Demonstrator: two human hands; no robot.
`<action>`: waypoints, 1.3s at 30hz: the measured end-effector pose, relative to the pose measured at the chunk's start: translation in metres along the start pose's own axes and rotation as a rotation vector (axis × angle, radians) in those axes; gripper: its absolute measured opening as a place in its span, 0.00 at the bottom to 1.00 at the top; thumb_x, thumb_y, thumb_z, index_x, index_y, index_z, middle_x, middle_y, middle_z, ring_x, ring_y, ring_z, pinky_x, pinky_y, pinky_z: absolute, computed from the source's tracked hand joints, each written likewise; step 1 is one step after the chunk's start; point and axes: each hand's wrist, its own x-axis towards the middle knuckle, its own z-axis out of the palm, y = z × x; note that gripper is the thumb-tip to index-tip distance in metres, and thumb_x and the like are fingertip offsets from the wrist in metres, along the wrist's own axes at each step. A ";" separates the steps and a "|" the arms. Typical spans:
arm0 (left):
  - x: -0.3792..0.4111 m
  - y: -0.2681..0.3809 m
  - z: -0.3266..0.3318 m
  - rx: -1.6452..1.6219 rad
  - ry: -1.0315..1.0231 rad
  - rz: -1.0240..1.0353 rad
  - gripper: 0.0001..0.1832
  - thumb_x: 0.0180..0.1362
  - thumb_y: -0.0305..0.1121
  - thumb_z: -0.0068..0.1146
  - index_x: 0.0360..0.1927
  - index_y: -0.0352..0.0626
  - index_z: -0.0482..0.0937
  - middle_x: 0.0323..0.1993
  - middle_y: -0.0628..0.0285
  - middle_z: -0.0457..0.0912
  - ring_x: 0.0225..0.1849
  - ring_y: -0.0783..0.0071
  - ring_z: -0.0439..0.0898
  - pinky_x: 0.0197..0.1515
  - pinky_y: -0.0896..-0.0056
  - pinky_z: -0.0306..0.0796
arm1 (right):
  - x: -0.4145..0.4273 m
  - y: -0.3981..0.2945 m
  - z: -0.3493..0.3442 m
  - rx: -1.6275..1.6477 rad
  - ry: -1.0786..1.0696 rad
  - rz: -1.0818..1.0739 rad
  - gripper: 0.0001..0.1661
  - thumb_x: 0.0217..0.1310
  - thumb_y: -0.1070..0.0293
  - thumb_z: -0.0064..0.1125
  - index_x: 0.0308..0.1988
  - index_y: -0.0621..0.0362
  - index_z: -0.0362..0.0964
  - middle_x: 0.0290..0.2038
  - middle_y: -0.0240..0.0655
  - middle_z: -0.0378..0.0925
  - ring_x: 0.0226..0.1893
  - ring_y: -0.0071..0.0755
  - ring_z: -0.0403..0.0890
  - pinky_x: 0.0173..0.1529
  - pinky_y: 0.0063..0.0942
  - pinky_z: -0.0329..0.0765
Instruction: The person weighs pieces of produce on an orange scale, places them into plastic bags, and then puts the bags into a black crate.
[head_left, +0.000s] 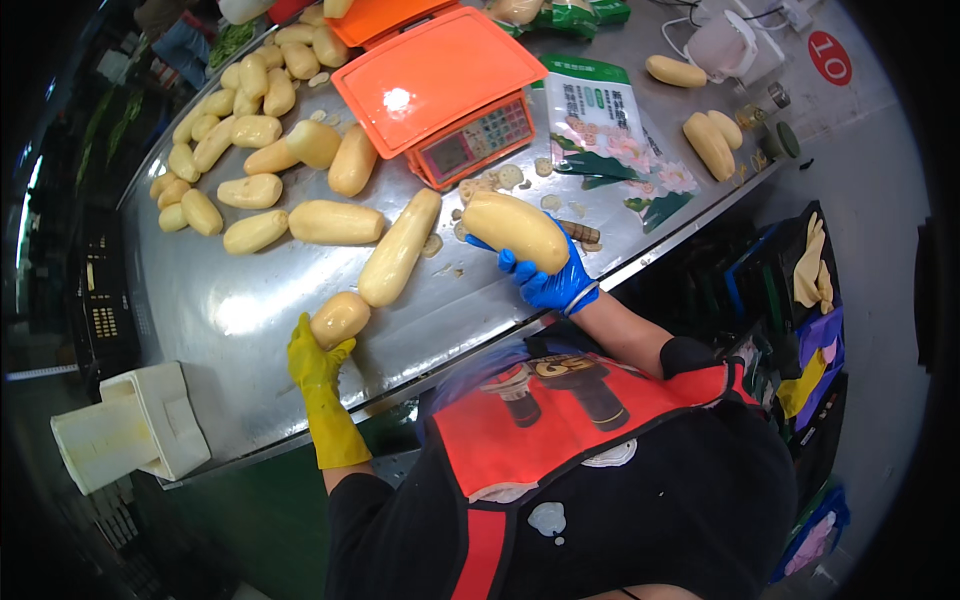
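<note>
My left hand (321, 352), in a yellow rubber glove, grips a short peeled lotus root segment (341, 319) at the near left of the steel table (300, 405). A long tapered lotus root segment (399, 247) lies with its lower end against or very near that piece. My right hand (551, 277), in a blue disposable glove, holds a thick peeled segment (517, 229) from below. Cut lotus root slices (510, 177) and a dark brown ridged piece (580, 231) lie just beyond it. More peeled segments (336, 222) are spread to the left.
An orange digital scale (442, 82) stands at the table's far middle. Printed plastic bags (592, 120) lie right of it. Farther right are loose segments (709, 145), a glass jar (765, 105) and a pinkish-white appliance (720, 46). White plastic containers (176, 420) sit at the left corner.
</note>
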 end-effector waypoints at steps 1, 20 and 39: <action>0.002 0.005 0.001 -0.021 -0.022 -0.038 0.48 0.27 0.39 0.75 0.57 0.40 0.64 0.49 0.52 0.73 0.49 0.52 0.72 0.50 0.61 0.69 | -0.002 0.001 0.001 0.011 -0.042 0.010 0.49 0.57 0.43 0.47 0.66 0.55 0.34 0.49 0.53 0.66 0.40 0.48 0.78 0.40 0.37 0.79; -0.010 -0.011 -0.009 -0.436 -0.174 -0.232 0.49 0.38 0.21 0.66 0.65 0.50 0.53 0.46 0.55 0.74 0.38 0.65 0.76 0.27 0.69 0.73 | -0.024 -0.016 -0.005 -0.413 0.483 -0.210 0.37 0.58 0.41 0.44 0.57 0.58 0.60 0.45 0.53 0.72 0.40 0.50 0.78 0.39 0.42 0.80; -0.005 -0.045 0.024 -1.704 -0.116 -0.832 0.31 0.59 0.63 0.35 0.42 0.42 0.72 0.30 0.52 0.79 0.16 0.70 0.72 0.15 0.74 0.65 | -0.011 -0.009 -0.007 -0.457 0.656 -0.253 0.35 0.59 0.41 0.44 0.56 0.55 0.61 0.47 0.48 0.72 0.42 0.48 0.77 0.36 0.38 0.81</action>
